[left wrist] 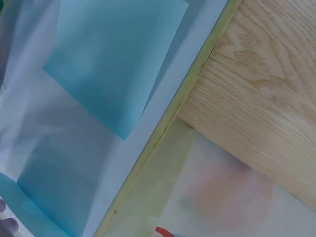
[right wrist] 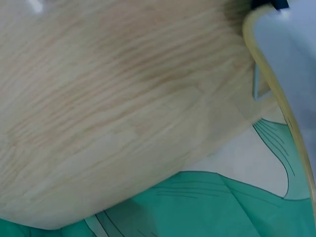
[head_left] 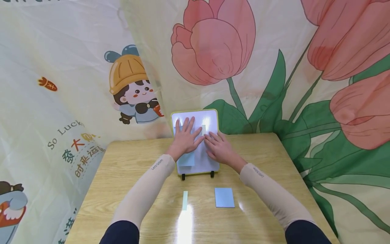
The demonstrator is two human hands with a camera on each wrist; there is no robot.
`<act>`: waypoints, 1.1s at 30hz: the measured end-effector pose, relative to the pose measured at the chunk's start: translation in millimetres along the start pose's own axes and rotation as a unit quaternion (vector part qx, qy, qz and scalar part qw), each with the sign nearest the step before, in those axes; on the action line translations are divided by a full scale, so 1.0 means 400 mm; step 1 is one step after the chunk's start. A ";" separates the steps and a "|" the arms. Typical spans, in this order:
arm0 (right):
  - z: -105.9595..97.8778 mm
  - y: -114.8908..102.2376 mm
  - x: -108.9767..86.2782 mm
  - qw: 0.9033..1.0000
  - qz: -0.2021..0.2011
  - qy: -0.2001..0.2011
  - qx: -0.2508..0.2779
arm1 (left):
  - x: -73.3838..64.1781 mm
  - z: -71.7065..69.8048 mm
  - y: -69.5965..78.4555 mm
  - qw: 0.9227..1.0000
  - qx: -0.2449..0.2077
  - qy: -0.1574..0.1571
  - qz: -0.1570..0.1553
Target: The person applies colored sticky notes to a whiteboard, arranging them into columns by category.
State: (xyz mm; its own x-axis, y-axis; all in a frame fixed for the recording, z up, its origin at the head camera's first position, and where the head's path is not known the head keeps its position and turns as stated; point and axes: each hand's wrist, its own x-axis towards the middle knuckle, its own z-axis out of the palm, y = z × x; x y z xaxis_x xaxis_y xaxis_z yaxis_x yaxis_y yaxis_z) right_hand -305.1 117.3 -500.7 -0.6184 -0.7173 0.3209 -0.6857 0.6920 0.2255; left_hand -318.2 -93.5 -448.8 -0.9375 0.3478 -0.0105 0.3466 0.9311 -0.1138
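Note:
A small whiteboard (head_left: 207,166) with a yellow rim leans upright on black feet. My left hand (head_left: 182,138) lies spread on its upper left, fingers straight, partly covering a blue sticky note. Below that hand, another light-blue sticky note (head_left: 187,161) clings to the board; the left wrist view shows a blue note (left wrist: 113,64) with its lower corners lifting. A narrow pale strip (head_left: 203,128) runs down the board between the hands. My right hand (head_left: 220,147) touches the board just under this strip, fingers extended toward the left fingertips.
On the wooden table (head_left: 137,189), a pale green strip (head_left: 185,200) lies in front of the board, with a blue square pad of notes (head_left: 224,197) to its right. A printed cloth (head_left: 268,67) hangs behind. The board's thin wire support (right wrist: 256,86) shows in the right wrist view.

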 end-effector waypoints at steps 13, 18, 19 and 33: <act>0.040 -0.038 -0.059 0.997 -0.030 0.057 0.044 | -0.071 0.032 0.028 0.998 0.031 0.022 0.041; 0.046 -0.029 -0.098 0.984 -0.009 0.164 0.068 | -0.108 0.037 0.038 0.997 0.001 0.064 0.042; 0.044 -0.026 -0.108 0.982 0.005 0.174 0.071 | -0.117 0.039 0.036 0.996 -0.012 0.075 0.040; 0.071 0.007 -0.334 0.961 0.252 0.039 0.109 | -0.400 0.188 -0.108 0.967 -0.164 0.185 -0.056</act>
State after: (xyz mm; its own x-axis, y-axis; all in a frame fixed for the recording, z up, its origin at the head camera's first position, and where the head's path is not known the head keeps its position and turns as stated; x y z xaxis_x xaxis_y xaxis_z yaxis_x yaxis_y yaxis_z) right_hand -235.3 213.0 -569.1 -0.8680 -0.2812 0.4092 -0.3763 0.9103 -0.1725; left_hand -185.6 -197.7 -517.0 -0.9163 0.2010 0.3463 0.2905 0.9290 0.2294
